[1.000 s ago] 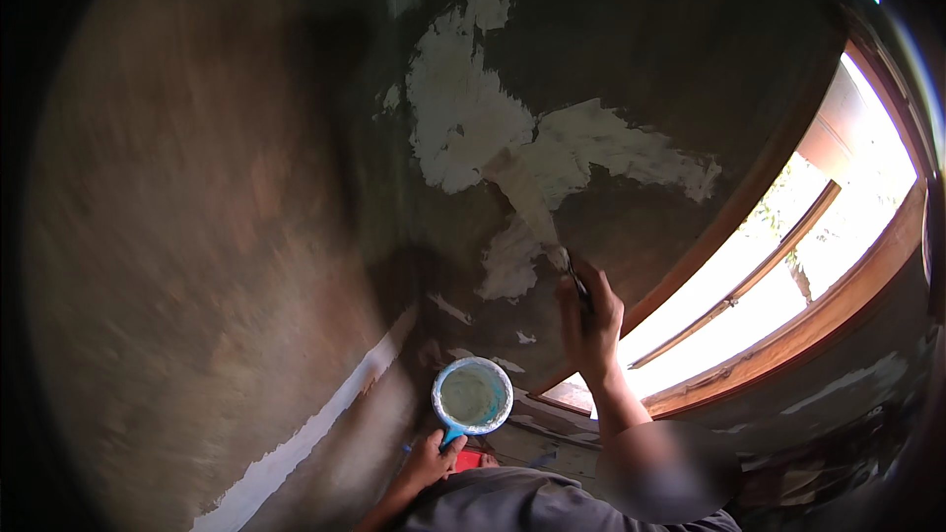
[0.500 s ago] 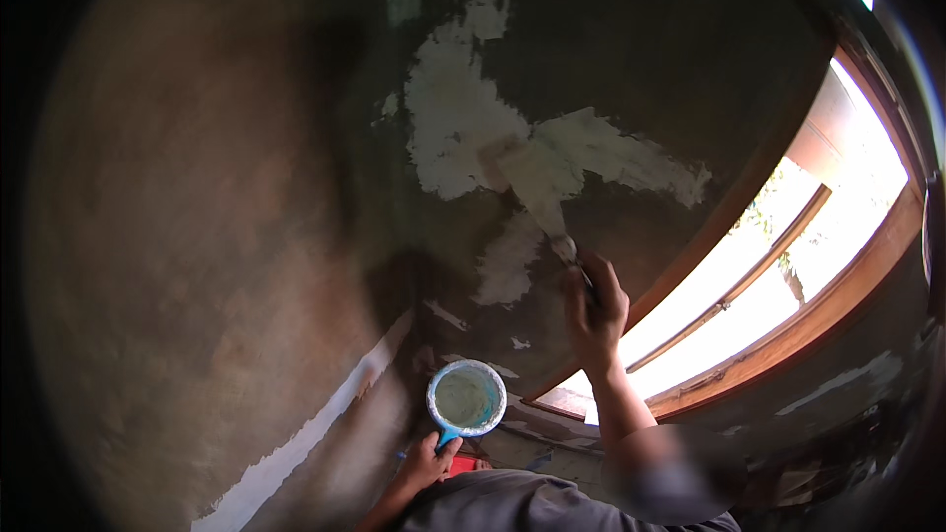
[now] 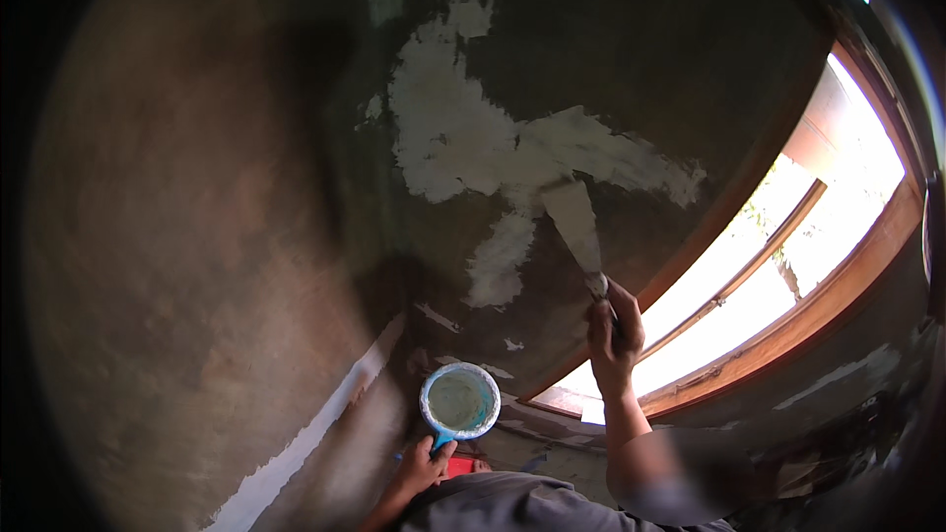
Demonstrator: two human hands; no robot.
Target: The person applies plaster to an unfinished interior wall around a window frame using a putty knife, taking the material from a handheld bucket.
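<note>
My right hand (image 3: 615, 331) is closed round the handle of a putty knife (image 3: 574, 222). The knife points up and away, its wide blade at the dark wall (image 3: 631, 49), just below a pale patch of filler (image 3: 448, 128). A shorter smear of filler (image 3: 498, 256) lies to the left of the blade. Lower down, my left hand (image 3: 426, 463) grips the handle of a blue dipper (image 3: 460, 401). Pale paste covers the inside of the dipper and crusts its rim. Whether the blade touches the wall I cannot tell.
A wooden-framed window (image 3: 788, 266) lets in bright light on the right. The brown wall (image 3: 187, 207) at left meets the dark one in a corner. A pale strip (image 3: 296, 438) runs low along it. Something red (image 3: 460, 467) shows beside my left hand.
The putty knife has come down and to the right, off the middle of the pale patch. My right hand has moved lower with it. My left hand still holds the dipper.
</note>
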